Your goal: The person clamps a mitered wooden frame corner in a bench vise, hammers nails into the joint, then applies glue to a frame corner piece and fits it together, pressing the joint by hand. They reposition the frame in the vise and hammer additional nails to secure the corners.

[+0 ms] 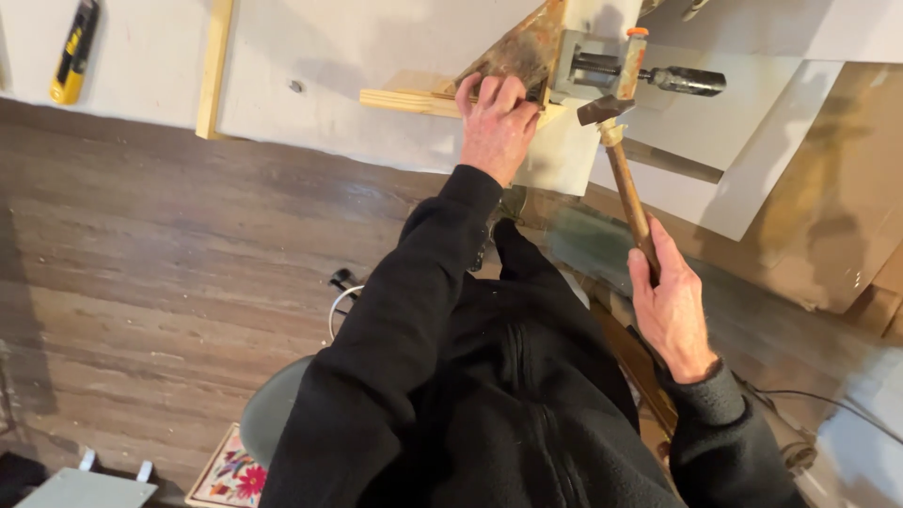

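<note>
Right hand (673,306) gripping hammer (621,160) by wooden handle, head hovering beside clamp (611,66). Left hand (496,122) pressing rusty bracket (522,47) (clenched over wood strip (414,101)) at desk (329,56) edge.

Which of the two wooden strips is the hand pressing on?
The short strip by the clamp, under the left hand; the long strip lies untouched farther left.

White workbench (310,85) carries wooden strips (214,66), a yellow knife (74,52), a clamp (611,66)
</note>
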